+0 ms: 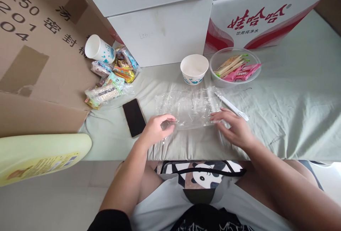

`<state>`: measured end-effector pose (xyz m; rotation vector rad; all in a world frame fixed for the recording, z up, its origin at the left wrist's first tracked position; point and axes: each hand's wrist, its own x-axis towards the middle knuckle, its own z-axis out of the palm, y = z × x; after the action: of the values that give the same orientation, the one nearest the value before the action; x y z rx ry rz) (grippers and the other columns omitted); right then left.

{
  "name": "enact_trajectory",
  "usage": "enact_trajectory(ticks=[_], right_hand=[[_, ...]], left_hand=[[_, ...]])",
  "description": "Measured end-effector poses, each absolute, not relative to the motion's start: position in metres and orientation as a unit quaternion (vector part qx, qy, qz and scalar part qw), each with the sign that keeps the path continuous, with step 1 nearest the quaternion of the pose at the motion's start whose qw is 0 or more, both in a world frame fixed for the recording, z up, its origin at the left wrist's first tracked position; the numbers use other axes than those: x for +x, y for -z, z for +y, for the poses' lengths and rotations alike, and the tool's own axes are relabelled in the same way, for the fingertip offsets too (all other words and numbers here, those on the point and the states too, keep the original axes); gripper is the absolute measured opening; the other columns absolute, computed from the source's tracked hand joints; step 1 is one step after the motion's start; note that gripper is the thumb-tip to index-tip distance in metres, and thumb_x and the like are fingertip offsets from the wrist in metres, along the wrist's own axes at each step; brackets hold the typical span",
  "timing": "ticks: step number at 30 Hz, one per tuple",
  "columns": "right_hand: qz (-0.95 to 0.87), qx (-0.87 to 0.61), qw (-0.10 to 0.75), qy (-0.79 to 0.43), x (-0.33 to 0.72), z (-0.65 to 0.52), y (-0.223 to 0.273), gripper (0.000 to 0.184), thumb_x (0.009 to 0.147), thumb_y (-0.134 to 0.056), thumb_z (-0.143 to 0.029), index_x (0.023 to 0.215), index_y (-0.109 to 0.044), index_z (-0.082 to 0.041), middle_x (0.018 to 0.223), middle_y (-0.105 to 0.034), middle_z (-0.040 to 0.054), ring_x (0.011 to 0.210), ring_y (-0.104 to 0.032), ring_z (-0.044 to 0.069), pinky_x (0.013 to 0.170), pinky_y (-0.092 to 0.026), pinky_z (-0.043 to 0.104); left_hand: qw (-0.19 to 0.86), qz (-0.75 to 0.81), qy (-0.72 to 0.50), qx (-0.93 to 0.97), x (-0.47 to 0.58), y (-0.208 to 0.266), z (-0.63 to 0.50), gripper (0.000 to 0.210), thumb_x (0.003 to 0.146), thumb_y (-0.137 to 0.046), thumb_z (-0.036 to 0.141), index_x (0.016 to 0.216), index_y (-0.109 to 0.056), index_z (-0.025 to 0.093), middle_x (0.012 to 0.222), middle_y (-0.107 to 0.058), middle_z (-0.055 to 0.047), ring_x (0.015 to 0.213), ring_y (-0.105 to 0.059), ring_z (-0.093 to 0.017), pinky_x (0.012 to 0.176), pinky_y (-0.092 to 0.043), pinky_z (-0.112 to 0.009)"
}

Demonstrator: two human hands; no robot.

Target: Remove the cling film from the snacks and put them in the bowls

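A clear, crinkled plastic bag [189, 108] lies flat on the cloth-covered surface in front of me. My left hand [160, 128] is at the bag's near left corner, thumb and fingers apart. At the opposite near corner, my right hand [233, 127] has its fingers stretched out, with the tips on or just over the plastic. Neither hand grips anything that I can see. A slim white tool, which looks like a utility knife [231, 106], lies slantwise just beyond my right hand. Left of my left hand rests a phone [134, 117] with a dark screen.
Behind the bag stand a paper bowl [194, 69] and a clear plastic bowl [213, 73] holding wooden sticks and pink packets. Wrapped snacks [106, 91] and a tipped paper cup [97, 48] lie at left. White boxes [160, 32] and a brown carton [53, 82] border the surface.
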<state>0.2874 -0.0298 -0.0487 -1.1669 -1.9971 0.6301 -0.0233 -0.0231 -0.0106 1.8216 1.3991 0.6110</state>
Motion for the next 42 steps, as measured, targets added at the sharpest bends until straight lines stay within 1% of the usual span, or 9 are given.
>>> enact_trajectory(ticks=[5,8,12,18,26,30,34,38,42], right_hand=[[-0.563,-0.605,0.463,-0.32,0.303,-0.024,0.035,0.027,0.101,-0.055,-0.05,0.097,-0.061,-0.024,0.068,-0.071,0.0007,0.062,-0.068,0.02,0.069,-0.057,0.037],[-0.602,-0.528,0.469,-0.372,0.307,-0.023,0.036,0.048,0.087,-0.071,-0.063,0.116,-0.061,-0.025,0.084,-0.076,0.0036,0.079,-0.073,0.024,0.08,-0.06,0.042],[-0.665,-0.515,0.402,-0.362,0.304,-0.025,0.035,0.036,0.088,-0.071,-0.06,0.086,-0.068,-0.024,0.082,-0.076,0.0048,0.085,-0.075,0.025,0.092,-0.06,0.045],[-0.516,-0.654,0.388,-0.393,0.293,-0.021,0.025,0.034,0.093,-0.063,-0.054,0.104,-0.065,-0.021,0.05,-0.059,-0.005,0.04,-0.053,0.015,0.044,-0.043,0.027],[-0.742,-0.567,0.357,0.019,0.283,-0.026,0.036,0.024,0.093,-0.065,-0.033,0.115,-0.066,-0.023,0.097,-0.074,0.0102,0.084,-0.07,0.026,0.072,-0.052,0.039],[-0.879,-0.417,0.226,-0.045,0.265,-0.03,0.039,0.028,0.097,-0.061,-0.032,0.122,-0.067,-0.022,0.122,-0.074,0.0122,0.108,-0.068,0.029,0.093,-0.051,0.045],[-0.848,-0.501,0.151,-0.086,0.258,-0.032,0.042,0.025,0.102,-0.05,-0.029,0.1,-0.073,-0.021,0.101,-0.078,0.0107,0.092,-0.072,0.028,0.073,-0.05,0.038],[-0.796,-0.494,0.222,-0.271,0.265,-0.037,0.035,0.026,0.102,-0.051,-0.035,0.108,-0.074,-0.022,0.088,-0.079,0.0061,0.072,-0.074,0.021,0.061,-0.052,0.032],[-0.751,-0.357,0.369,-0.416,0.291,-0.034,0.024,0.032,0.105,-0.046,-0.036,0.124,-0.068,-0.024,0.109,-0.079,0.0077,0.1,-0.077,0.021,0.087,-0.061,0.035]], left_hand=[[0.388,0.567,-0.223,0.692,-0.03,0.012,-0.024,0.014,0.084,-0.06,0.026,0.083,-0.073,0.021,0.086,-0.08,-0.003,0.082,-0.075,-0.019,0.078,-0.056,-0.03],[0.446,0.584,-0.358,0.575,-0.025,0.017,-0.017,0.019,0.084,-0.066,0.038,0.086,-0.069,0.019,0.074,-0.076,-0.003,0.076,-0.075,-0.019,0.075,-0.058,-0.03],[0.464,0.595,-0.499,0.427,-0.02,0.025,-0.001,0.032,0.08,-0.074,0.048,0.091,-0.063,0.02,0.067,-0.067,0.003,0.057,-0.068,-0.013,0.053,-0.053,-0.022],[0.392,0.691,-0.403,0.454,-0.024,0.036,0.015,0.023,0.09,-0.065,0.043,0.097,-0.064,0.021,0.051,-0.057,0.008,0.031,-0.044,-0.008,0.036,-0.028,-0.021],[0.132,0.725,-0.295,0.608,-0.009,0.037,0.021,0.039,0.089,-0.068,0.033,0.126,-0.064,0.022,0.095,-0.072,-0.009,0.094,-0.072,-0.029,0.081,-0.054,-0.038],[0.025,0.728,-0.274,0.627,-0.004,0.037,0.015,0.058,0.083,-0.076,0.031,0.137,-0.06,0.019,0.134,-0.056,-0.022,0.128,-0.058,-0.042,0.104,-0.047,-0.058],[0.012,0.579,-0.287,0.763,0.012,0.03,-0.01,0.045,0.084,-0.075,0.042,0.121,-0.069,0.018,0.125,-0.064,-0.02,0.121,-0.062,-0.039,0.104,-0.048,-0.056],[0.12,0.428,-0.197,0.874,0.026,0.027,-0.026,0.036,0.089,-0.068,0.028,0.125,-0.069,0.023,0.127,-0.073,-0.013,0.122,-0.066,-0.032,0.108,-0.049,-0.049],[0.248,0.507,-0.297,0.77,0.018,0.029,-0.019,0.023,0.096,-0.054,0.024,0.101,-0.076,0.022,0.096,-0.08,-0.008,0.089,-0.075,-0.022,0.083,-0.059,-0.037]])
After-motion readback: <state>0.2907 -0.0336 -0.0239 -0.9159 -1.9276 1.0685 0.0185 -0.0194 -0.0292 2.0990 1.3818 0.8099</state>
